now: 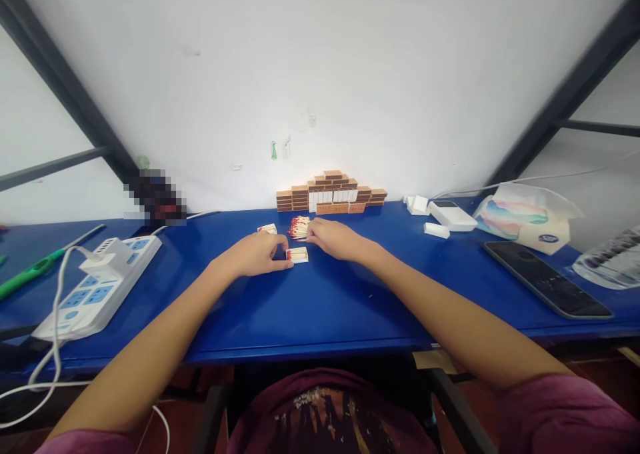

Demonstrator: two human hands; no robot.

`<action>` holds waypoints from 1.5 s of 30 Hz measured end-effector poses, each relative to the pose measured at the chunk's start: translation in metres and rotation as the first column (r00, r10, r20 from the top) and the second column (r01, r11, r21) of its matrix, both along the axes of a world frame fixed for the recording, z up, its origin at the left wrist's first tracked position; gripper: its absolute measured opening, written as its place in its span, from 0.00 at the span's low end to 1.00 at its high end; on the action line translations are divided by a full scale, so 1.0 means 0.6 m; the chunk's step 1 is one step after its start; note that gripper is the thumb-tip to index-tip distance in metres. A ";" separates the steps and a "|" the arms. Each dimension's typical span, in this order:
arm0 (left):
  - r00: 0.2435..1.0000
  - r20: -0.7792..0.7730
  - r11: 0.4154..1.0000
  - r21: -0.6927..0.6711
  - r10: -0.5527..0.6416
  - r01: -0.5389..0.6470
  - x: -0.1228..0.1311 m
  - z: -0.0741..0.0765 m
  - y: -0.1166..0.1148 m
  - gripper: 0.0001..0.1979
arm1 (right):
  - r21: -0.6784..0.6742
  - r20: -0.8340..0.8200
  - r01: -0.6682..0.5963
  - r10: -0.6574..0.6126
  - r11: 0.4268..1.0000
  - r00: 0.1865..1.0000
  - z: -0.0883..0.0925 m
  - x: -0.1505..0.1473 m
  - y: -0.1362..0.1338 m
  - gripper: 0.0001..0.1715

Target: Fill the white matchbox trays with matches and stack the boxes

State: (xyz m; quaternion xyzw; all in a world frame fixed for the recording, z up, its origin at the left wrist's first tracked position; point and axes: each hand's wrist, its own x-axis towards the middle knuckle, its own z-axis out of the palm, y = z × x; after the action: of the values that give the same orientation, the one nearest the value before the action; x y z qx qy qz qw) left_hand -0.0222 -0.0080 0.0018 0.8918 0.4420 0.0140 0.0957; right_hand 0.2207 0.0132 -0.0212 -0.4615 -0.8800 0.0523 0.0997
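Note:
On the blue table (320,307), my left hand (257,254) rests with its fingers curled against a small open matchbox tray (298,255) that holds matches. My right hand (334,237) lies just right of it, fingers pinched at a loose pile of red-tipped matches (299,227). Another small matchbox piece (267,229) lies behind my left hand. Against the wall stands a stack of matchboxes (331,193).
A white and blue power strip (97,287) with cables lies at the left, beside a green lighter (33,271). At the right are white boxes (453,215), a tissue pack (525,222), a dark phone (547,279) and a clear bag (613,257).

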 end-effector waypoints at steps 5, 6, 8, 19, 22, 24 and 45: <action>1.000 -0.001 1.000 0.009 0.007 -0.007 0.001 0.001 -0.001 0.21 | -0.014 0.021 -0.038 0.039 0.999 0.999 0.021 0.002 -0.021 0.09; 1.000 -0.005 1.000 0.010 0.008 -0.007 0.001 0.001 -0.001 0.21 | -0.021 0.039 -0.048 0.049 0.999 0.998 0.024 0.000 -0.026 0.09; 1.000 -0.011 1.000 0.009 0.006 -0.006 0.001 0.001 -0.002 0.20 | -0.030 0.068 -0.068 0.070 0.997 0.995 0.026 -0.005 -0.036 0.08; 1.000 0.011 1.000 0.019 -0.008 0.008 -0.002 -0.004 0.002 0.20 | -0.022 0.012 -0.152 0.152 0.988 0.988 0.011 -0.022 -0.045 0.06; 1.000 0.021 1.000 0.021 -0.004 0.003 -0.002 -0.005 0.002 0.20 | -0.014 -0.006 -0.165 0.165 0.986 0.986 0.006 -0.022 -0.042 0.06; 1.000 0.024 1.000 0.018 -0.005 0.004 -0.002 -0.005 0.002 0.20 | -0.017 -0.007 -0.161 0.161 0.987 0.987 0.004 -0.022 -0.042 0.06; 1.000 0.012 1.000 0.018 -0.011 0.011 -0.001 -0.003 0.002 0.19 | -0.002 -0.002 -0.148 0.148 0.989 0.989 -0.003 -0.020 -0.032 0.08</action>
State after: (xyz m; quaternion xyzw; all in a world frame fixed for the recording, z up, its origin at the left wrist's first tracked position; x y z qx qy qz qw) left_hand -0.0227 -0.0067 0.0001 0.8950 0.4362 0.0231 0.0904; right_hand 0.2085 -0.0059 -0.0232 -0.3951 -0.9116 0.0610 0.0958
